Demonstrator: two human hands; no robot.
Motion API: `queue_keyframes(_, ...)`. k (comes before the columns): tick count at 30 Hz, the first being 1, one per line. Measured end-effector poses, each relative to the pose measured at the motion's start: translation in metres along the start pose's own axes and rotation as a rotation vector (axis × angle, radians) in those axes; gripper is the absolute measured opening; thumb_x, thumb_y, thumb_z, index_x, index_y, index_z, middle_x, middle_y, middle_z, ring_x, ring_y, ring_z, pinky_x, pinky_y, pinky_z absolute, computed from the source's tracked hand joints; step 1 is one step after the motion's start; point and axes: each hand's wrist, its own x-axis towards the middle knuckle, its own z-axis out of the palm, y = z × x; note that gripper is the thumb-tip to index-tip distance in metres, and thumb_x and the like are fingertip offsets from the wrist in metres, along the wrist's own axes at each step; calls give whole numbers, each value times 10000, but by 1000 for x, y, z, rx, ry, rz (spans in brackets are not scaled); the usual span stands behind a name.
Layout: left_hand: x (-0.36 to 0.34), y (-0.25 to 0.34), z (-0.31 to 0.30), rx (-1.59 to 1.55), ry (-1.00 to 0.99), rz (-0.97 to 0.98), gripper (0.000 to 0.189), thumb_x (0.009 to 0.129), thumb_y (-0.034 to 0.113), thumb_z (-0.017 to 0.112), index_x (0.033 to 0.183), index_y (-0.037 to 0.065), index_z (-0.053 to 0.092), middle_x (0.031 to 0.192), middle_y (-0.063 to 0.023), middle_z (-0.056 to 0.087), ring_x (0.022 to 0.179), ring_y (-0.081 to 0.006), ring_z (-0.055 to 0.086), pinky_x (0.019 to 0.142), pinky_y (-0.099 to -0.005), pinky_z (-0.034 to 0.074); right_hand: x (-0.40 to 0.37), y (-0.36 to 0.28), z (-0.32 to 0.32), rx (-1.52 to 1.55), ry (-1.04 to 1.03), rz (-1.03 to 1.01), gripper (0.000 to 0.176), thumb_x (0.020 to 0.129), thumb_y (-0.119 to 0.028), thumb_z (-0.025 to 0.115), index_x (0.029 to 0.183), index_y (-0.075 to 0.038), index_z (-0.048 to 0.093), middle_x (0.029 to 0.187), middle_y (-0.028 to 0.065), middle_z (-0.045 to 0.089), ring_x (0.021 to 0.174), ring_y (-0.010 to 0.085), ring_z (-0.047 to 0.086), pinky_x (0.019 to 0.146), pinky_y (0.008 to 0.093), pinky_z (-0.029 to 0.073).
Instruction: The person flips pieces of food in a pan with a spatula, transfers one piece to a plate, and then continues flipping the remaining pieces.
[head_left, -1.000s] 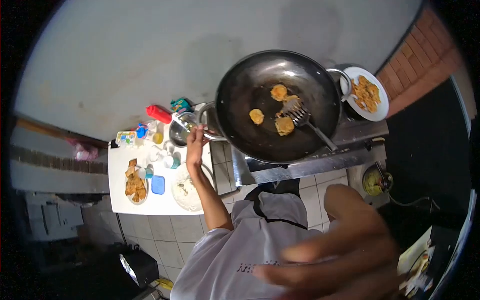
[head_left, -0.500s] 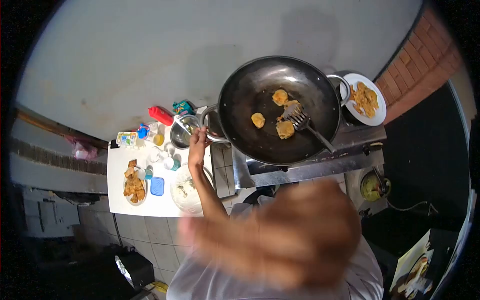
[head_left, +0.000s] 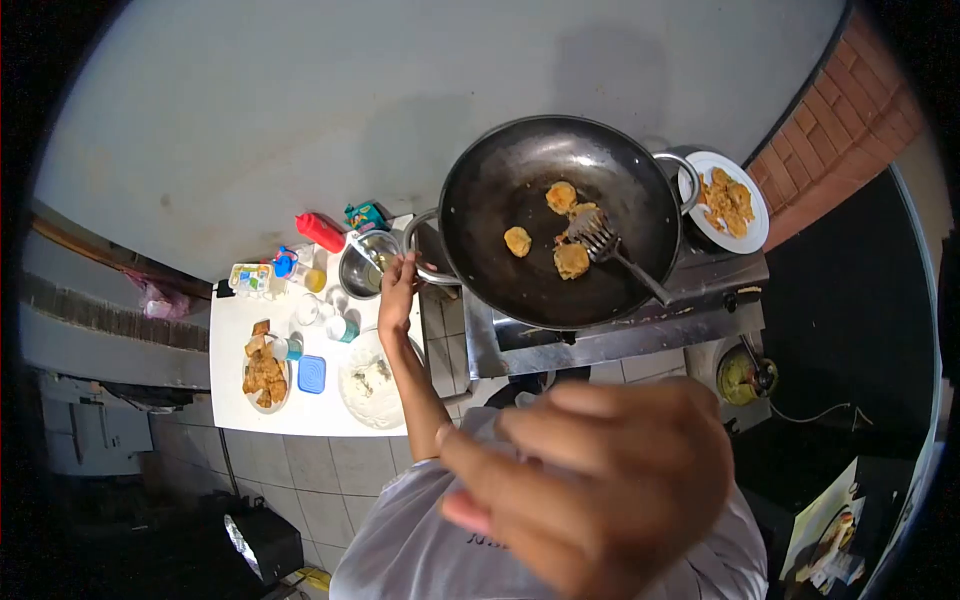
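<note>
A large dark pan (head_left: 510, 290) sits on the stove, holding several browned pieces of food (head_left: 571, 260). A slotted spatula (head_left: 640, 272) rests in it, its handle over the near right rim. My left hand (head_left: 398, 290) is at the pan's left metal handle (head_left: 412, 232), with its fingers on the handle. Close to the camera, blurred, my right hand (head_left: 600, 480) is raised over my shirt, away from the pan. Its fingers are bent and partly spread, with nothing seen in them.
On the white table (head_left: 228, 400) at left are a metal bowl (head_left: 358, 280), a bowl with white contents (head_left: 370, 395), a plate of fried pieces (head_left: 265, 375), a blue lid (head_left: 311, 374) and a red bottle (head_left: 320, 232). Right of the pan is a white plate (head_left: 755, 222) of food.
My right hand has shifted to the right and its fingers have spread apart more. My left hand stays at the pan handle, and the spatula has not moved in the pan.
</note>
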Motion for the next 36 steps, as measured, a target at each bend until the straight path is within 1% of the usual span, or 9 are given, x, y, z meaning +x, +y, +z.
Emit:
queue_keyframes(1,0,0,-1,9,7,3,333,937,358,460,1040,49,526,830,-52,633,795,-117,575,745,-271,434,2,3,8,1,3,8,207,614,-161,742,730,-38,622,802,57,596,658,160,551,540,247,452)
queue_keyframes(3,0,-1,-3,21,5,4,337,932,369,464,1025,49,517,828,-57,628,825,-140,593,790,-306,454,9,12,31,-272,560,-474,410,654,-270,711,963,-16,625,808,-18,638,619,132,494,577,254,437)
queue_keyframes(8,4,-8,-7,-2,4,14,352,918,354,501,1077,40,520,896,-69,628,840,-142,594,758,-282,465,21,7,45,-200,747,-526,340,683,-241,700,902,-2,596,768,-13,632,554,137,514,508,233,441)
queue_keyframes(10,-3,4,-3,55,38,13,345,922,347,495,1066,36,528,911,-63,609,841,-143,584,764,-283,463,14,-12,25,-25,492,-72,283,710,-239,695,874,-19,627,697,-21,616,494,113,504,432,208,412)
queue_keyframes(11,-3,4,-2,4,25,23,326,926,344,497,1067,55,546,849,-37,629,780,-95,574,682,-223,436,21,4,1,-246,300,-383,245,731,-263,694,878,-69,666,644,-28,611,492,89,519,388,212,402)
queue_keyframes(29,-3,-29,-10,176,-11,4,339,921,332,501,1067,30,549,928,-33,586,818,-139,553,747,-283,453,50,15,44,60,362,-12,156,650,-134,613,759,-34,563,733,79,488,730,228,481,622,378,405)
queue_keyframes(31,11,-23,-14,58,-10,-5,267,924,309,509,991,54,544,852,-12,586,717,-83,511,675,-240,435,27,61,45,17,-117,-73,220,696,-127,544,892,-27,550,790,94,442,705,239,432,609,383,290)
queue_keyframes(34,-7,11,-2,29,27,50,235,915,291,535,904,57,546,773,19,530,649,-54,463,631,-221,416,12,108,47,-183,-428,448,419,876,-276,510,570,-3,593,560,206,546,575,376,581,507,428,446)
queue_keyframes(36,0,0,-9,40,7,33,246,917,293,529,921,49,556,790,17,542,659,-52,476,636,-217,412,-32,156,53,-382,-429,553,197,812,-145,524,706,-16,629,616,194,583,619,364,597,591,442,475)
